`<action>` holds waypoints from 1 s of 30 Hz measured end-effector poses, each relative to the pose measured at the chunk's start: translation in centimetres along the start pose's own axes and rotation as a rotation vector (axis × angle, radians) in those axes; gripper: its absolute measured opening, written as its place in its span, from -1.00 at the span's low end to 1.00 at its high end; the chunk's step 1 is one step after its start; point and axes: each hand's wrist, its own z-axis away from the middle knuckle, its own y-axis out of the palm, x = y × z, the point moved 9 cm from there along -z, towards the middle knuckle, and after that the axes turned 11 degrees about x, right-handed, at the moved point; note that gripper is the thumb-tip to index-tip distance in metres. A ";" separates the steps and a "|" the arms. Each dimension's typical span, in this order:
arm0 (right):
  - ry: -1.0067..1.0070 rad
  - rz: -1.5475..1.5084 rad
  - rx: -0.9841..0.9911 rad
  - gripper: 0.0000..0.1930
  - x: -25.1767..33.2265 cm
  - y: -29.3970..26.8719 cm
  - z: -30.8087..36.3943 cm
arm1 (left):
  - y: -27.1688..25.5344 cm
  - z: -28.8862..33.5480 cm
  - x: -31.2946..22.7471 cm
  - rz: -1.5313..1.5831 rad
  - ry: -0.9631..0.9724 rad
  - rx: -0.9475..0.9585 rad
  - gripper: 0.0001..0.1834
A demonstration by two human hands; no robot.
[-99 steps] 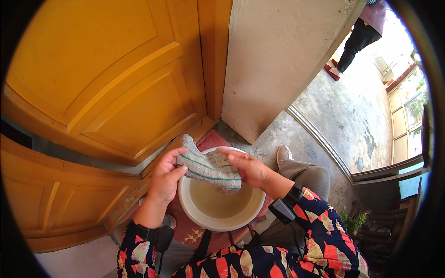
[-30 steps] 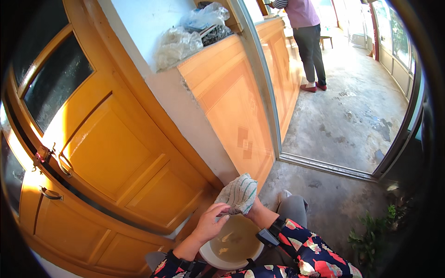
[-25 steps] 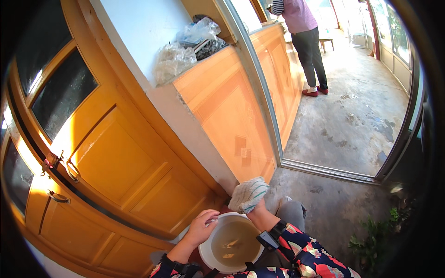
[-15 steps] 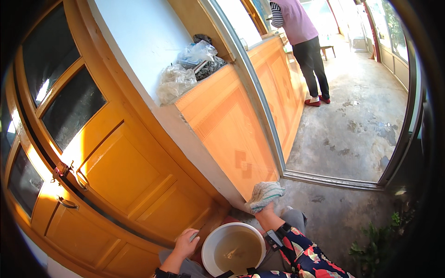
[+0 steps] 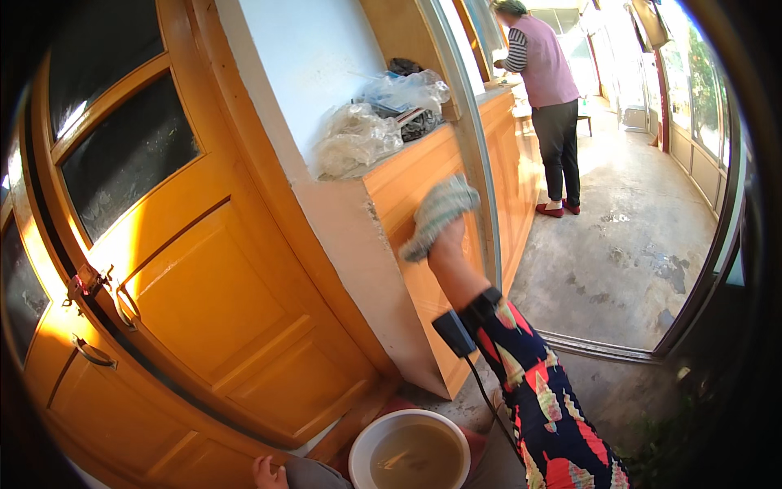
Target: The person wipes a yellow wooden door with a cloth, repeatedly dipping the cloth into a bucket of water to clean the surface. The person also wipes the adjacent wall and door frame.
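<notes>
My right hand point(image 5: 449, 241) is raised on an outstretched arm, gripping a pale, greenish-striped cloth point(image 5: 445, 213). The cloth drapes over the fingers and lies against or just in front of the orange wood-patterned panel point(image 5: 423, 314); it is slightly blurred. At the lower edge my left hand point(image 5: 269, 473) is beside my grey-clad knee, fingers loosely apart and nothing seen in them. Between my legs stands a white basin point(image 5: 358, 456) holding murky brownish water point(image 5: 417, 461).
Crumpled plastic bags point(image 5: 366, 134) lie on the ledge above the panel. A metal door frame point(image 5: 481, 147) rises beside it. Orange-brown double doors point(image 5: 220, 301) are on the left. Beyond the frame, a person in a pink vest point(image 5: 547, 69) stands at the counter. Green leaves show at lower right.
My right hand has moved up and forward along the panel with the cloth. My left hand has dropped down and left, away from the basin. The view has shifted.
</notes>
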 end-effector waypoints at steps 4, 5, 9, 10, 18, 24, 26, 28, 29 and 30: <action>0.056 1.225 -0.323 -0.58 0.1 2.9 -2.8 | 2.7 3.0 7.2 0.405 -0.320 0.065 -0.54; 0.014 1.232 -0.367 -0.53 -0.3 3.1 -2.7 | 3.1 3.2 7.4 0.411 -0.334 0.122 -0.54; -0.172 1.183 -0.291 -0.56 -2.1 0.4 -1.4 | 0.5 -0.5 2.5 0.050 -0.216 0.098 -0.49; -0.111 1.057 -0.319 -0.57 -3.2 -2.0 -0.9 | -0.7 -3.0 -0.1 0.151 -0.123 0.005 -0.54; 0.138 0.627 -0.751 -0.48 -7.5 -10.0 6.1 | -4.3 -18.9 -27.0 0.263 0.508 -0.012 -0.50; -0.114 1.152 -0.259 -0.42 -3.2 2.1 2.2 | -5.7 -22.8 -38.4 0.231 0.650 -0.043 -0.35; -0.120 1.296 -0.186 -0.42 -1.7 2.8 0.0 | -4.4 -22.2 -38.6 0.223 0.662 0.020 -0.34; -0.147 1.283 -0.124 -0.42 -0.7 2.2 -2.8 | -2.4 -20.1 -37.0 0.186 0.662 0.113 -0.34; -0.149 1.291 -0.128 -0.42 -0.3 1.4 -4.2 | -1.3 -19.0 -35.7 0.148 0.661 0.158 -0.35; -0.150 1.300 -0.131 -0.43 0.1 0.5 -5.8 | -0.4 -17.9 -34.1 0.102 0.652 0.199 -0.36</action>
